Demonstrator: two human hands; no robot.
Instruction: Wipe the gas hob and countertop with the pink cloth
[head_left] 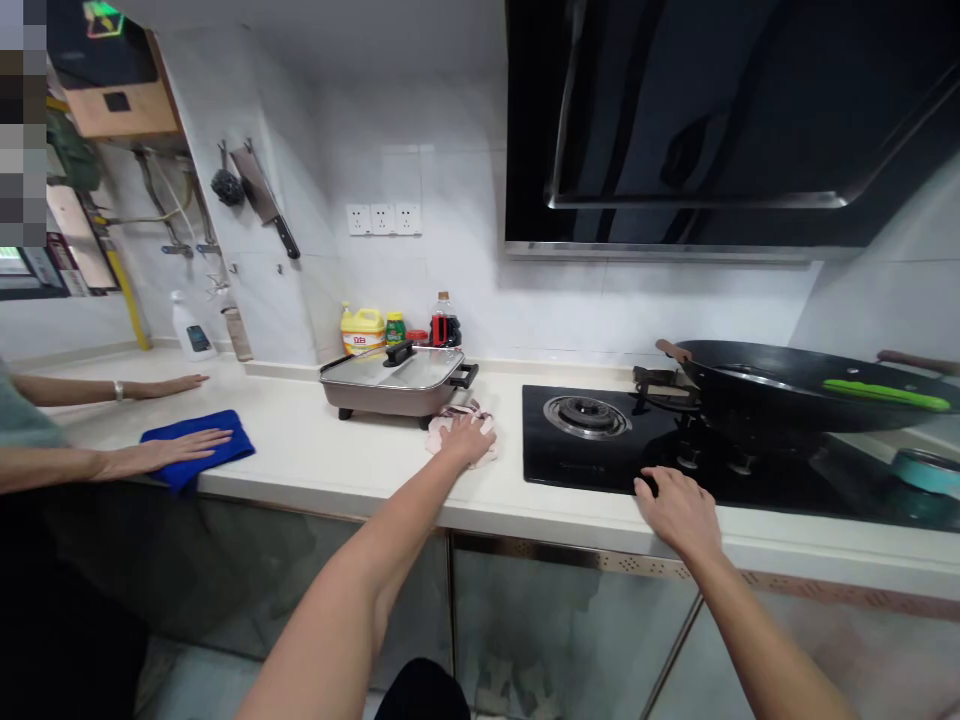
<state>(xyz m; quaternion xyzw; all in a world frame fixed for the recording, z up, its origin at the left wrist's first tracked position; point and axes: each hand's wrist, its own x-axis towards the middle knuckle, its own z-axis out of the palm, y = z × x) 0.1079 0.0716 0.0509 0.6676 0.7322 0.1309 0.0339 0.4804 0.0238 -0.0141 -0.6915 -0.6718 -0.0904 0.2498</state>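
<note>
My left hand [466,440] presses on a crumpled pale pink cloth [487,452] on the white countertop [390,460], its fingers bunched over the fabric. Just behind it stands an electric skillet [382,395] with a glass lid and black handles. My right hand [681,508] rests with nothing in it at the counter's front edge, its fingertips touching the front of the black gas stove [600,465]. The fingers of this hand are slightly bent and apart.
At the left another person's hand [187,450] lies on a blue cloth [232,440]. A wok [795,375] with a green utensil [885,393] sits on the stove's right side. Bottles [444,325] line the wall; a cleaver [259,190] hangs there. The range hood [675,250] overhangs.
</note>
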